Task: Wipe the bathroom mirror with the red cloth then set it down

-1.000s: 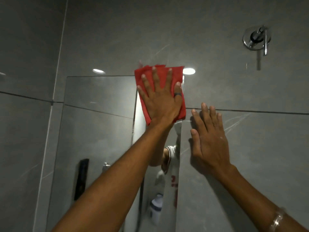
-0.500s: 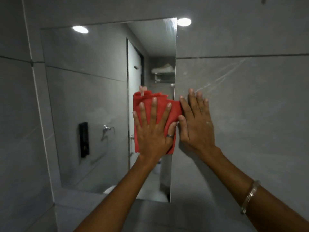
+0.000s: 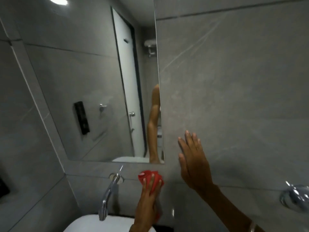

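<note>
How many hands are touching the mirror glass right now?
0. The left hand holds the red cloth against the tiled wall below the mirror, beside the tap. The right hand lies flat on the wall tile to the mirror's right.

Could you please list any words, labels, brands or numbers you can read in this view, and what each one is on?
None is readable. The black panel reflected in the mirror shows no legible marking, and the red cloth, tap and wall tiles carry no text.

bare forearms; bangle point(image 3: 252, 227) on right wrist.
</note>
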A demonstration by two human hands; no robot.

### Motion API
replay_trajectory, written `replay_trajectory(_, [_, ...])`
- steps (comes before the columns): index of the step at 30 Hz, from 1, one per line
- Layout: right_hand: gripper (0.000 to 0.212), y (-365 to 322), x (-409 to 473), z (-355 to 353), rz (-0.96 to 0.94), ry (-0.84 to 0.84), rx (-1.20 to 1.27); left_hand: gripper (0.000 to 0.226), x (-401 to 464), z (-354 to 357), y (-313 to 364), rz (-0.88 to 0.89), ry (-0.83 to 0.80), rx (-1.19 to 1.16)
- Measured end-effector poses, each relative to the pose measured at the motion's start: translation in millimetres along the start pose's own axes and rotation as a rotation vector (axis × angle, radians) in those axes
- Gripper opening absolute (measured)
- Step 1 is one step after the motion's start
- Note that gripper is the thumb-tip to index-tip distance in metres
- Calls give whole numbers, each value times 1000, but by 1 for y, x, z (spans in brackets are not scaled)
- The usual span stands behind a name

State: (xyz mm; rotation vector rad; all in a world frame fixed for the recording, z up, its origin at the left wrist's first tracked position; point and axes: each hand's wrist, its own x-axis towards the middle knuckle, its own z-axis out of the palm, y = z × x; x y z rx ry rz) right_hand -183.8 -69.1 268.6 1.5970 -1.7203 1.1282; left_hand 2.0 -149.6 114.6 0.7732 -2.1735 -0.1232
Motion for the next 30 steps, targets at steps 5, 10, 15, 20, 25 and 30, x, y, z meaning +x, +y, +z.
replay_trajectory(5, [37, -2, -117, 20, 673, -248, 480, 76, -24, -16, 54, -864, 17, -1120])
replay_trajectory(10, [48, 5, -203, 29, 1674, -571, 1165, 106, -49, 11, 91, -1314, -183, -1861])
replay_trajectory(15, [49, 24, -275, 34, 1652, -607, 1059, 58, -99, 68, 92, -1537, -413, -1473])
replay_trajectory(20, [65, 67, -362, 57, 1510, -622, 854, 97, -157, 154, 75, -1291, -696, -959])
replay_trajectory(25, [66, 102, -404, 78, 1438, -858, 577, 88, -186, 202, 65, -1307, -759, -706])
replay_trajectory(30, [64, 77, -374, 62, 1049, -881, 220, 63, -177, 151, 100, -926, -631, -428])
